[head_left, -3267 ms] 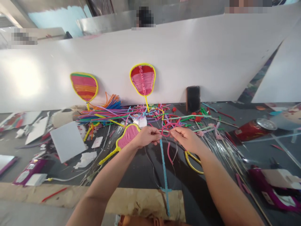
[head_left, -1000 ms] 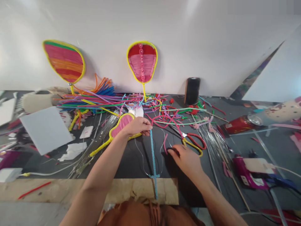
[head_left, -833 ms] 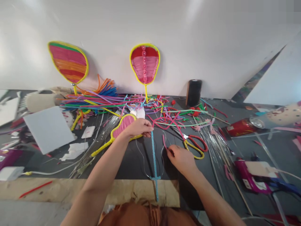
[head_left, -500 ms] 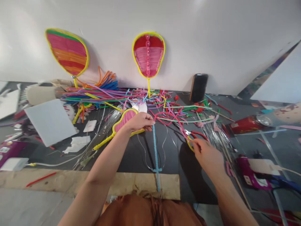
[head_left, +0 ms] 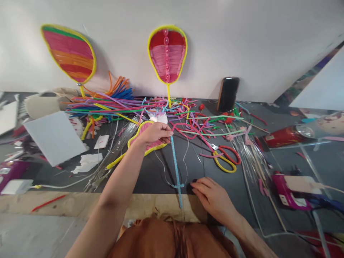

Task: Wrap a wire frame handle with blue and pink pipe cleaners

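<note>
My left hand [head_left: 157,134] is closed in a pinch on the top end of a stick wrapped in blue pipe cleaner [head_left: 176,163]. A short blue crosspiece sits low on the stick, and thin clear wire [head_left: 186,163] bows out on both sides of it. My right hand [head_left: 212,195] is low over the dark table, right of the crosspiece, fingers stretched loosely leftward. A small dark spot at its fingertips is unclear. Scissors [head_left: 221,148] with red and yellow handles lie beyond it. Partly behind my left hand rests a pink fan shape with a yellow edge [head_left: 156,147].
Two yellow-edged fan shapes, one striped [head_left: 71,53] and one with pink beads [head_left: 158,57], lean on the wall. Loose pipe cleaners [head_left: 120,106] cover the table's back. A phone [head_left: 228,95] stands there; a red can [head_left: 286,138] lies at right.
My right hand has left the scissors, which now lie fully visible, and has moved left and toward me beside the crosspiece. My left hand keeps its pinch on the blue stick.
</note>
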`<state>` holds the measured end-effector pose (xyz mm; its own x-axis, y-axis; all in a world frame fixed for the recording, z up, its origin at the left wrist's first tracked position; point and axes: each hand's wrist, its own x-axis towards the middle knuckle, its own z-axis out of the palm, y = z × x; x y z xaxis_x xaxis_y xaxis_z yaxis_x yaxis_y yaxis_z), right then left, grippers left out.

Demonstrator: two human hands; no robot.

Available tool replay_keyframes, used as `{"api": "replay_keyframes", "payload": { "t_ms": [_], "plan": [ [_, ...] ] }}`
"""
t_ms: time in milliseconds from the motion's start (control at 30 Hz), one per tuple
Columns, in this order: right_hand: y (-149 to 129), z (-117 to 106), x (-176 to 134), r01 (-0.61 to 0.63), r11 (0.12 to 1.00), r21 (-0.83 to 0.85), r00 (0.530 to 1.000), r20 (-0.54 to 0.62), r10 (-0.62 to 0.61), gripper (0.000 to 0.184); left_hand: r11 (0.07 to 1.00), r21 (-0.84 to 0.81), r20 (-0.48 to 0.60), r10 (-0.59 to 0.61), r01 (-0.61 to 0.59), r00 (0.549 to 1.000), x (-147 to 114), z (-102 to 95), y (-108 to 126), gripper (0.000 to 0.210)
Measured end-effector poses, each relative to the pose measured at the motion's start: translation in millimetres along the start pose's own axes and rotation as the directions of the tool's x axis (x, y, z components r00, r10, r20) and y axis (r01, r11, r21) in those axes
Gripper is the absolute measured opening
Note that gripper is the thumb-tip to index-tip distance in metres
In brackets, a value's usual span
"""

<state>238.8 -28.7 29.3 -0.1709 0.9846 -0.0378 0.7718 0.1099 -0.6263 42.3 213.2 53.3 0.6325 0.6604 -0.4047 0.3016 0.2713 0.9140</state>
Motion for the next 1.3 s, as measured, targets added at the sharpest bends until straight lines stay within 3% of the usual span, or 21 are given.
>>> {"api": "replay_keyframes", "payload": {
  "t_ms": [100, 167, 267, 400, 633, 767, 833, 867, 933, 1000, 1100, 1300],
  "plan": [
    [-5, 1, 6, -0.225, 0.931, 0.288, 0.974, 0.040, 0.223, 0.024, 1.000, 0.000, -0.001, 0.024, -0.024, 1.000, -2, 1.6, 3, 0.021],
    [-9, 5, 13, -0.394, 0.789, 0.471, 0.919, 0.199, 0.340, 0.030, 0.999, -0.008, -0.014, 0.049, -0.049, 0.999, -5, 2.5, 5, 0.022],
    [-14, 13, 21, -0.522, 0.575, 0.631, 0.853, 0.394, 0.342, 0.029, 0.998, -0.019, -0.044, 0.066, -0.067, 0.997, -8, 3.2, 8, 0.022],
    [-16, 18, 25, -0.514, 0.485, 0.707, 0.858, 0.413, 0.306, 0.029, 0.998, -0.013, -0.048, 0.064, -0.064, 0.997, -9, 3.9, 9, 0.021],
    [-16, 22, 22, -0.499, 0.551, 0.669, 0.867, 0.387, 0.315, 0.022, 0.997, -0.043, -0.022, 0.062, -0.063, 0.998, -11, 9.9, 12, 0.020],
    [-9, -2, 24, -0.491, 0.694, 0.527, 0.862, 0.411, 0.298, 0.018, 0.997, -0.068, 0.004, 0.043, -0.042, 0.999, -14, 14.7, 16, 0.022],
    [-5, -24, 31, -0.420, 0.799, 0.430, 0.903, 0.289, 0.319, 0.020, 0.997, -0.081, 0.024, 0.024, -0.022, 0.999, -15, 18.9, 17, 0.024],
    [-3, -36, 37, -0.361, 0.849, 0.386, 0.932, 0.167, 0.321, 0.022, 0.996, -0.086, 0.041, 0.020, -0.017, 0.999, -15, 21.6, 17, 0.025],
    [-1, -57, 51, -0.180, 0.946, 0.268, 0.962, -0.155, 0.227, 0.024, 0.995, -0.096, 0.085, 0.028, -0.019, 0.996, -15, 28.0, 17, 0.028],
    [-2, -72, 70, 0.004, 0.995, 0.100, 0.928, -0.370, 0.033, 0.023, 0.994, -0.109, 0.132, 0.045, -0.031, 0.990, -16, 34.5, 18, 0.031],
    [-8, -84, 98, 0.171, 0.985, -0.025, 0.892, -0.421, -0.165, 0.024, 0.990, -0.136, 0.188, 0.052, -0.026, 0.981, -20, 42.3, 21, 0.035],
    [-12, -83, 131, 0.317, 0.948, 0.019, 0.895, -0.338, -0.292, 0.030, 0.989, -0.136, 0.170, 0.076, -0.053, 0.983, -29, 51.0, 27, 0.034]
  ]
}}
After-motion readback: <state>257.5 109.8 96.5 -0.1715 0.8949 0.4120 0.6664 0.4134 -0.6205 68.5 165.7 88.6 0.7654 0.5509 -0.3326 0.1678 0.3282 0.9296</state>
